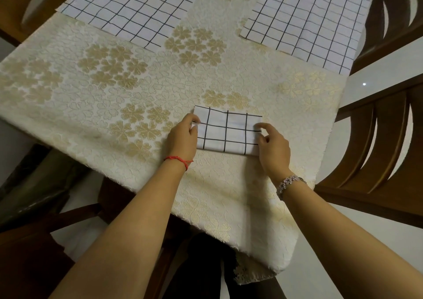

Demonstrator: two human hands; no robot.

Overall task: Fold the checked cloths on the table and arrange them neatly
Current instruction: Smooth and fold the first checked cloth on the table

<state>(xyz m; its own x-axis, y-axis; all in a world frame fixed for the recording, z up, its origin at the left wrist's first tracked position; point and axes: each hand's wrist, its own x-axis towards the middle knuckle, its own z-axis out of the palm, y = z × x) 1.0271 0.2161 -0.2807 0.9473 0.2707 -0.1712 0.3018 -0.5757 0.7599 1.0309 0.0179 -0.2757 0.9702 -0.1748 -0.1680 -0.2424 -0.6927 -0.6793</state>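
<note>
- White folded checked cloth [229,131], a small rectangle of thin fabric with fine black grid lines, lies flat on the surface. It sits toward the near right part, with its long side running left to right.
- The left hand [183,136] is at the cloth's left short edge. Its grip is closed on that edge, with the fingertips curled over the top and the thumb beside them.
- The right hand [272,145] is at the opposite short edge. Its grip is likewise clamped there, the forefinger bent onto the top layer and the thumb lower against the side.
- A thin red thread bracelet [180,160] circles the left wrist, and a pale beaded bracelet [289,182] circles the right wrist.
- The surface [91,97] is covered by a cream embossed tablecloth with clusters of gold flowers. Its near corner hangs over the edge toward the person.
- A large unfolded checked cloth [128,8] of the same white and black grid lies spread flat at the far left.
- A second unfolded checked cloth [309,19] lies spread at the far right, reaching the surface's right edge. The two are well apart from each other and from the folded one.
- A brown wooden chair with curved back slats [377,150] stands close to the right side.
- Another wooden chair back [393,19] shows beyond it.
- Part of a third wooden chair [27,5] shows at the far left corner.
</note>
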